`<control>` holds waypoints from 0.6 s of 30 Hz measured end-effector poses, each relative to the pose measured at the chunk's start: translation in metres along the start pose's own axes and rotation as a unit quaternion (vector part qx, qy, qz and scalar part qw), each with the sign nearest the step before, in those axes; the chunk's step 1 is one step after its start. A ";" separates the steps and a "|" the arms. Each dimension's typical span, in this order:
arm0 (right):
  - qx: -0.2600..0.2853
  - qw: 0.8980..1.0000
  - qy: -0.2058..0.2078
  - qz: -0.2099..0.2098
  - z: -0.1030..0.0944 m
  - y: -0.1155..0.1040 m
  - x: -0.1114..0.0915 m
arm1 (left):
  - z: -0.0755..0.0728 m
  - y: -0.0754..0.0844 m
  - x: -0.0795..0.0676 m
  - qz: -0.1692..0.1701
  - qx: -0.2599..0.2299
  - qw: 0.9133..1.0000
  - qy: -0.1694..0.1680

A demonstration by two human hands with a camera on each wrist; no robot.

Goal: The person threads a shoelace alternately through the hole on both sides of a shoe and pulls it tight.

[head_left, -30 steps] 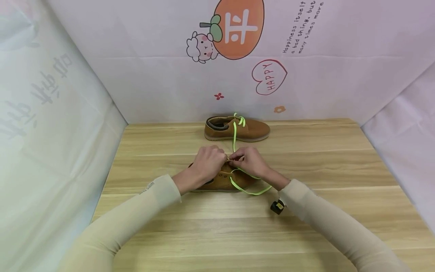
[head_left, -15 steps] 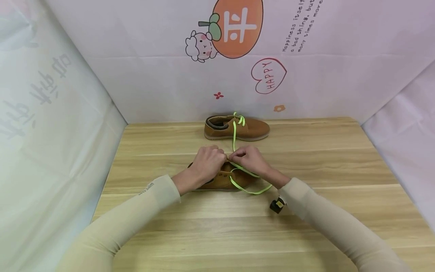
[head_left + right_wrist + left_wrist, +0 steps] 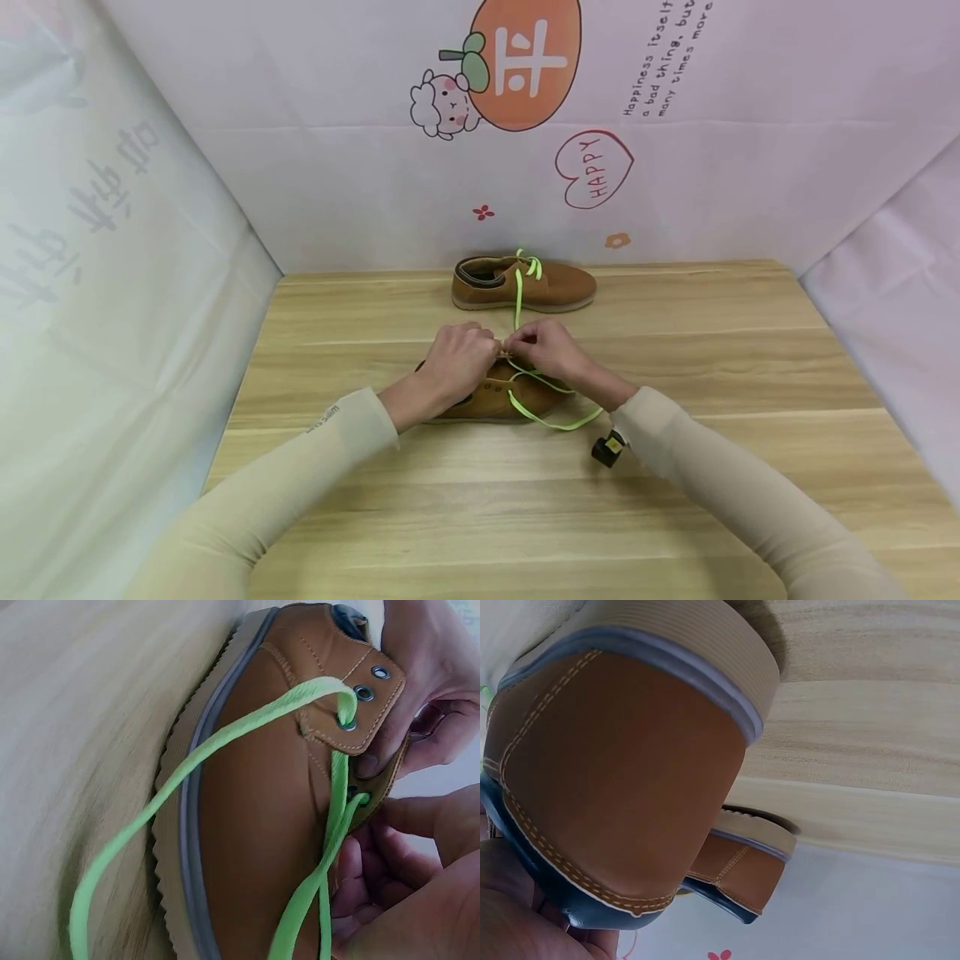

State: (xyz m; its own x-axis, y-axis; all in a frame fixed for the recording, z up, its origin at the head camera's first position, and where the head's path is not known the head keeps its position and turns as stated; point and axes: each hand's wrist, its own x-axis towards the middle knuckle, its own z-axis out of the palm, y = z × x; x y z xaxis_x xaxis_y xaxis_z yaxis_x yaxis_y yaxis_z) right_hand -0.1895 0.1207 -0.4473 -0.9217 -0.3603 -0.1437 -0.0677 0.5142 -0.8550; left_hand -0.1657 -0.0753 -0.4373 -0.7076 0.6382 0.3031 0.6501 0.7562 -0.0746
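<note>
A brown lace-up shoe (image 3: 480, 407) stands in the middle of the table, toe to the right. My left hand (image 3: 457, 358) grips it near the opening, and in the right wrist view its thumb presses inside the far eyelet flap (image 3: 388, 774). Across from it, my right hand (image 3: 553, 348) pinches the outer edge of the same flap, close to where lace comes through an eyelet. A bright green lace (image 3: 187, 763) also leaves the near flap (image 3: 369, 705) and loops down past the sole. The left wrist view shows the heel (image 3: 630, 772) large, with left fingers (image 3: 525, 907) below it.
A matching brown shoe (image 3: 566, 285) with green laces stands at the back, against the printed white cloth wall (image 3: 360, 192). A green strand runs between it and my right hand. A small black device (image 3: 607, 450) hangs at my right wrist above the wooden table (image 3: 480, 517).
My right hand has shifted slightly left along the flap. The lace across the shoe's front pulled straight half a second ago and now lies looser. The left hand has barely moved.
</note>
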 end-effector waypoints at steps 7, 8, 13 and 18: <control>0.126 0.992 0.026 0.009 -0.007 -0.003 0.003 | 0.000 0.001 0.000 0.000 -0.008 1.000 0.002; 0.141 0.990 0.029 0.008 -0.009 -0.003 0.003 | 0.001 0.001 0.000 -0.001 -0.009 1.000 0.000; 0.210 0.976 0.051 0.008 -0.022 -0.005 0.005 | 0.001 0.001 0.001 -0.004 -0.007 1.000 -0.001; 0.255 0.964 0.078 0.004 -0.040 -0.008 0.005 | 0.000 0.001 0.001 -0.006 -0.008 1.000 -0.005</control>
State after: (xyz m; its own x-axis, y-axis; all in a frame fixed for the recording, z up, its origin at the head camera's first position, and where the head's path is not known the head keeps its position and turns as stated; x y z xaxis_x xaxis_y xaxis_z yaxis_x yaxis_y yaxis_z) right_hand -0.2091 0.1457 -0.4215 -0.9705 -0.2155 -0.1077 0.0986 0.0526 -0.9937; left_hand -0.1654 -0.0739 -0.4373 -0.7179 0.6307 0.2946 0.6460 0.7613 -0.0557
